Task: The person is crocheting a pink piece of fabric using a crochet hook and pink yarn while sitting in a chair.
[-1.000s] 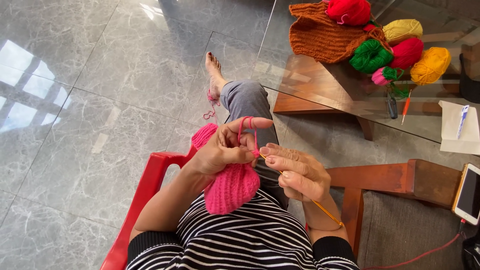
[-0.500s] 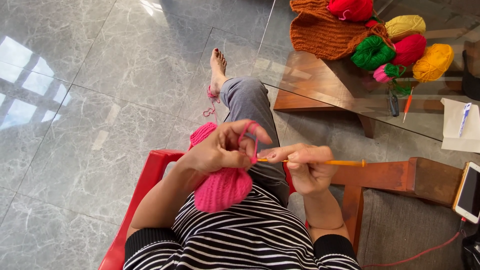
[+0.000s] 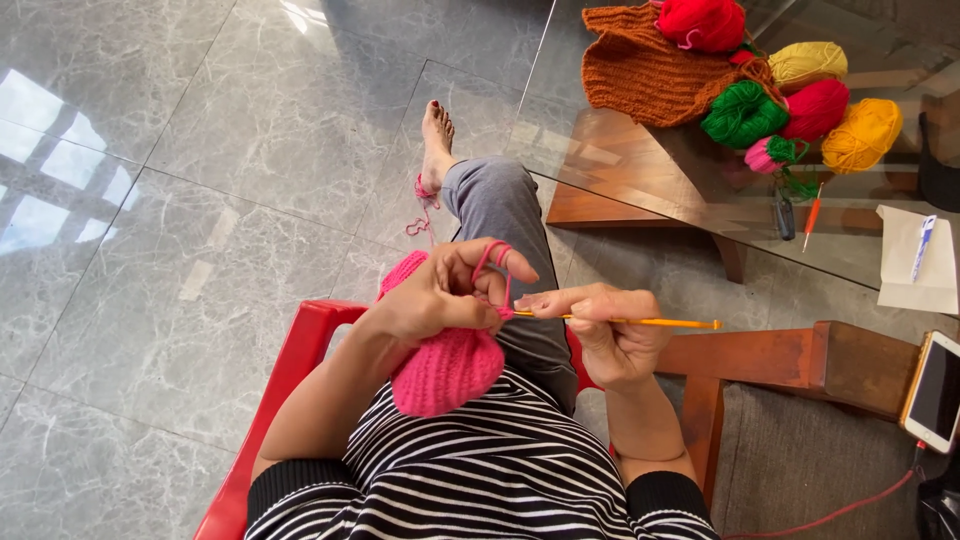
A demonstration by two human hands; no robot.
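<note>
While seated on a red plastic chair [image 3: 290, 370] over grey marble floor tiles [image 3: 180, 200], working pink crochet in the lap. Left hand [image 3: 440, 295] closed around the top edge of the pink crochet piece [image 3: 445, 370], pink yarn [image 3: 495, 258] looped over the raised forefinger, piece hanging against the striped black-and-white top [image 3: 500, 470]. Loose pink strand [image 3: 422, 215] trailing on the floor near the bare foot [image 3: 437, 140], far from the hands, grey trouser leg [image 3: 500, 210] stretched out between. Right hand [image 3: 605, 330] just right of the left one, fingers pinched shut on a yellow crochet hook [image 3: 640, 322], hook lying level, tip end at the pink work, other end pointing right. Far right: glass-topped table [image 3: 620, 150] carrying an orange knitted piece [image 3: 650, 70], balls of yarn in red [image 3: 702, 22], green [image 3: 743, 113], yellow [image 3: 862, 133]. White paper with a pen [image 3: 922, 245] at the table's right edge. Near right: wooden armrest [image 3: 780, 355], phone [image 3: 937, 390] with a red cable [image 3: 840, 510].
</note>
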